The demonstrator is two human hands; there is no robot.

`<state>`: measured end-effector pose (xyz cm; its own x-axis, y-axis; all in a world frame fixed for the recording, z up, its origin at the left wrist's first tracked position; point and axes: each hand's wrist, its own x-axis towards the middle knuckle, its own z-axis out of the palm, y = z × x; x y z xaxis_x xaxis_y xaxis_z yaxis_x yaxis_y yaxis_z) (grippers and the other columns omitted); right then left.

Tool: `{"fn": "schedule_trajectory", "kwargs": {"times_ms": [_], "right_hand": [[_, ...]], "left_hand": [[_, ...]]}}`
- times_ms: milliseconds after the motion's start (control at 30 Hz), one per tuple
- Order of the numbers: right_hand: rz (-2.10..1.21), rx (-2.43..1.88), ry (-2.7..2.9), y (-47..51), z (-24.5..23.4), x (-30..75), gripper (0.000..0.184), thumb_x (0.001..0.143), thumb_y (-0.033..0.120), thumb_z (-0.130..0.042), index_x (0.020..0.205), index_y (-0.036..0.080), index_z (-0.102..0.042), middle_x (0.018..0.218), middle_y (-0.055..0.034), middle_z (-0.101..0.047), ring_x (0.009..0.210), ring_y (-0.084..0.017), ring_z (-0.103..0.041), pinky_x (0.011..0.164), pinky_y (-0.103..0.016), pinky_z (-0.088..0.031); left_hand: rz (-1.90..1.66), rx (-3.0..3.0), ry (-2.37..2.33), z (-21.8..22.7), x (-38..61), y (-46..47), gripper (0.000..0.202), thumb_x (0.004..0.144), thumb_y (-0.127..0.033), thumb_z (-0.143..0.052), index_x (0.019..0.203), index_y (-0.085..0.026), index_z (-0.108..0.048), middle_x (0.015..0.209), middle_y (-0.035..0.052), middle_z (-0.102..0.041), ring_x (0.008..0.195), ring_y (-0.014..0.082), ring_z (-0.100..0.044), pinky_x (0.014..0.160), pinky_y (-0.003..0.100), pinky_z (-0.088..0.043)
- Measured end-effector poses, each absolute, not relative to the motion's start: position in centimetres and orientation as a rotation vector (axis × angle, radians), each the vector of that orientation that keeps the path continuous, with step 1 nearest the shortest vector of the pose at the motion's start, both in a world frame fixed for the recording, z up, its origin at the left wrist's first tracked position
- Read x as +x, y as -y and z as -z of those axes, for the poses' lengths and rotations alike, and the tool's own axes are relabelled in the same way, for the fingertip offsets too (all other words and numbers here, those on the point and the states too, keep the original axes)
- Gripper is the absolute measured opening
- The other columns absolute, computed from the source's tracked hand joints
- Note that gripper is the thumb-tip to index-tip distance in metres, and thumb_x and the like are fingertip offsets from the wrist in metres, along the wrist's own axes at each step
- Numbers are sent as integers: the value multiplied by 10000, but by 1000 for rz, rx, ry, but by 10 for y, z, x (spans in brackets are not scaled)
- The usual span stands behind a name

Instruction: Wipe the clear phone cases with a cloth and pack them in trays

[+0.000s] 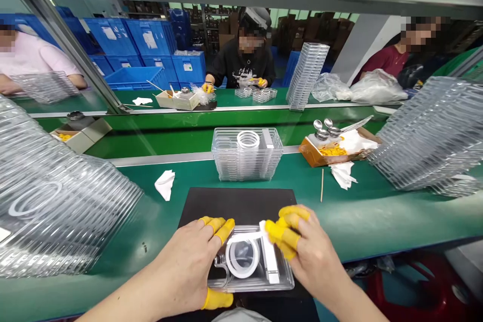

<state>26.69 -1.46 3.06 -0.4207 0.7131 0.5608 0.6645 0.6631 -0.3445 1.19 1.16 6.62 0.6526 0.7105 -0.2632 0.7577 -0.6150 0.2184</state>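
My left hand (184,261), its fingertips in yellow finger cots, rests on the left side of a clear plastic tray (271,282), with the thumb at the tray's near edge. The tray lies on a black mat (237,206). Inside it sit a white ring (242,260) and a white strip (269,256). My right hand (307,244), also wearing yellow cots, pinches a white wipe (272,231) against the tray's upper edge. The wipe and fingers hide part of the strip.
Tall stacks of clear trays stand at left (56,206), right (426,136) and centre (247,155). A cardboard box (313,155) holds metal-capped bottles (321,133) and yellow cots. A loose white wipe (165,184) lies on the green bench (339,216). A co-worker (241,60) sits opposite.
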Motion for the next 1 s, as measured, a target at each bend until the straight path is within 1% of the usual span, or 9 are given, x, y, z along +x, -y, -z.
{"fn": "schedule_trajectory", "kwargs": {"times_ms": [200,400,500,567,633,700,800,900,1000], "right_hand": [[-70,-859,2363,24,-27,276,246,952,194,-473,1129,257,-632,810,-24,-664,860,-198,-592,952,-423,-407],[-85,-1077,2142,22,-28,280,259,896,88,-491,1037,210,-672,881,-71,-634,928,-231,-595,896,-452,-473],[-385,-1001,2133,43,-27,284,226,896,172,-588,1070,264,-698,840,-51,-660,872,-224,-623,889,-418,-507],[-645,-1037,1972,49,-19,294,151,889,246,-640,998,301,-730,806,-42,-667,838,-219,-641,807,-368,-548],[-921,-1112,1511,45,-3,307,105,858,339,-689,923,285,-752,820,-58,-687,813,-229,-661,732,-352,-573],[-1142,-1080,891,34,18,317,229,746,437,-786,887,259,-761,877,-75,-715,818,-248,-675,760,-391,-581],[-1236,-968,440,18,46,325,367,563,457,-895,847,264,-763,893,-60,-733,842,-259,-679,864,-468,-551],[-1229,-942,395,13,60,325,338,565,431,-894,832,275,-758,882,-43,-735,848,-253,-679,881,-487,-538],[-1240,-915,337,14,63,324,331,584,442,-884,837,272,-754,889,-39,-734,873,-243,-677,895,-471,-532]], "left_hand": [[200,2556,-1121,-66,13,-14,719,690,-626,-688,1241,-173,-600,1113,136,-666,1049,336,-613,996,471,-454],[264,2534,-1158,-65,14,-10,723,687,-644,-700,1211,-152,-627,1185,167,-653,1127,370,-588,1021,496,-439],[264,2523,-1128,-68,10,-8,781,678,-703,-686,1216,-139,-630,1171,180,-667,1138,376,-594,1054,512,-410],[220,2534,-1068,-75,7,-14,905,660,-768,-650,1323,-160,-554,1281,188,-617,1221,378,-546,1080,513,-383],[89,2588,-1033,-87,7,-26,1006,647,-816,-612,1417,-189,-450,1432,184,-492,1325,378,-445,1097,512,-363],[-44,2663,-1034,-100,11,-42,1052,624,-838,-604,1441,-202,-419,1504,174,-396,1375,388,-368,1098,513,-360],[116,2713,-1027,-110,24,-61,986,618,-761,-695,1390,-179,-498,1348,194,-567,1213,408,-548,964,511,-487],[393,2677,-956,-101,33,-62,708,678,-612,-745,1220,-167,-646,1072,164,-708,965,378,-678,811,489,-557],[310,2640,-919,-87,28,-57,744,700,-648,-697,1257,-162,-615,1241,178,-642,1174,389,-583,984,511,-467]]}}
